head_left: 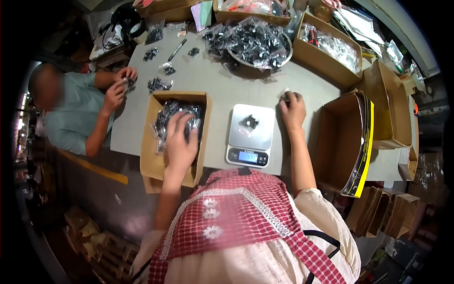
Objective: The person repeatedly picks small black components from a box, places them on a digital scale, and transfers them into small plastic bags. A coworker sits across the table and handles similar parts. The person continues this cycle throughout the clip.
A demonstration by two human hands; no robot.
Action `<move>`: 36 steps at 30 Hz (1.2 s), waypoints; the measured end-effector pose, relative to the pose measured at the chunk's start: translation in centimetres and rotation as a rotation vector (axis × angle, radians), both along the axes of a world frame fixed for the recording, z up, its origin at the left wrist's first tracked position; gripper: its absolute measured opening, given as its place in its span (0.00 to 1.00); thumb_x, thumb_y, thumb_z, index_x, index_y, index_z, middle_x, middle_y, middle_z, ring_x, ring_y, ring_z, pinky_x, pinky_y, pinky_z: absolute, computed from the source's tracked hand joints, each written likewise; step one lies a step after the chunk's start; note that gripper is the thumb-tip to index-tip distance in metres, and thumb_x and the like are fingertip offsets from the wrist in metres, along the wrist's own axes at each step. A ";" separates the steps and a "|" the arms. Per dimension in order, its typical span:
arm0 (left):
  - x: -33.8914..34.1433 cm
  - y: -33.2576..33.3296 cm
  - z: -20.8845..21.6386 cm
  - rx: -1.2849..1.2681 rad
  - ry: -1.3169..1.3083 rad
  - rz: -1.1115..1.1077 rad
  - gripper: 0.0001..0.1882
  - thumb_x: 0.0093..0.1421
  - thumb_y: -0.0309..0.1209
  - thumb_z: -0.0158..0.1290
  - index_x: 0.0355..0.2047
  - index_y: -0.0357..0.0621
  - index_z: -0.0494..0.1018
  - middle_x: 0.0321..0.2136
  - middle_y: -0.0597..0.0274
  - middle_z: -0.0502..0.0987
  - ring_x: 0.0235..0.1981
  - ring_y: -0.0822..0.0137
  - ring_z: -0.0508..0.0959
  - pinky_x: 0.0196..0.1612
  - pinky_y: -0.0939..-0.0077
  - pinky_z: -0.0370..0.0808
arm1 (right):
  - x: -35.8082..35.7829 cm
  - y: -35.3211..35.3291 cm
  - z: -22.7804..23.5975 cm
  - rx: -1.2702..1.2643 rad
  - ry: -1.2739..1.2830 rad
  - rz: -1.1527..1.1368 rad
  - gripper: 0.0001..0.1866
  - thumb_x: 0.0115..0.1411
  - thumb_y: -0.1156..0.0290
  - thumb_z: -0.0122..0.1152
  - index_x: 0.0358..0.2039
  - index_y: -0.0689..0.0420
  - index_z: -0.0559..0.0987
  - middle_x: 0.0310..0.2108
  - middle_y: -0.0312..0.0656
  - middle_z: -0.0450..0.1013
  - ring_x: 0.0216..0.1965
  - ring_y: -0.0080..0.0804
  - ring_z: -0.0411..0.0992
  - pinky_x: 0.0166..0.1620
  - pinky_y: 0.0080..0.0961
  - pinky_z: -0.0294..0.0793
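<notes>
My left hand (178, 144) reaches over an open cardboard box (148, 165) filled with small clear bags of black parts (166, 113). Its fingers are apart and nothing shows gripped in them. To the right, my right hand (293, 111) rests on the table with bent fingers closed on a small clear bag (285, 93); its contents are mostly hidden. Between my hands stands a digital scale (237, 137) with a lit display. On its silver plate lies one clear bag of black parts (249, 122).
A wide bowl (285, 62) heaped with bagged black parts stands at the back. Cardboard boxes (326, 75) line the right side. A pen (177, 49) and several small bags (160, 84) lie at the far left. A co-worker (78, 106) handles a small bag there.
</notes>
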State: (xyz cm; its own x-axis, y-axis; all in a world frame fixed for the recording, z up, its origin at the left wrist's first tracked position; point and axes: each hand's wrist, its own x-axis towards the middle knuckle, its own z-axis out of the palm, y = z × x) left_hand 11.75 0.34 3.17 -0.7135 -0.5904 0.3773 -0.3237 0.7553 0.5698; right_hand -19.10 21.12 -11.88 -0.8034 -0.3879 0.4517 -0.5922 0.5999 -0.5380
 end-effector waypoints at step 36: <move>4.7 -1.2 -0.5 0.058 0.061 0.081 0.08 0.60 0.26 0.55 0.39 0.41 0.79 0.45 0.53 0.79 0.49 0.49 0.77 0.55 0.59 0.72 | -4.8 -6.3 7.1 -1.030 -1.090 0.353 0.10 0.60 0.71 0.67 0.24 0.56 0.77 0.19 0.30 0.64 0.20 0.21 0.60 0.27 0.23 0.63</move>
State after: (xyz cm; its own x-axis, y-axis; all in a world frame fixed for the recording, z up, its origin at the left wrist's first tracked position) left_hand 16.45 -0.83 2.66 -0.6393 -0.6674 0.3820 -0.3463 0.6934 0.6319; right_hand -23.92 14.86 -4.77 -0.8481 -0.5218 -0.0919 0.3235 -0.3726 -0.8698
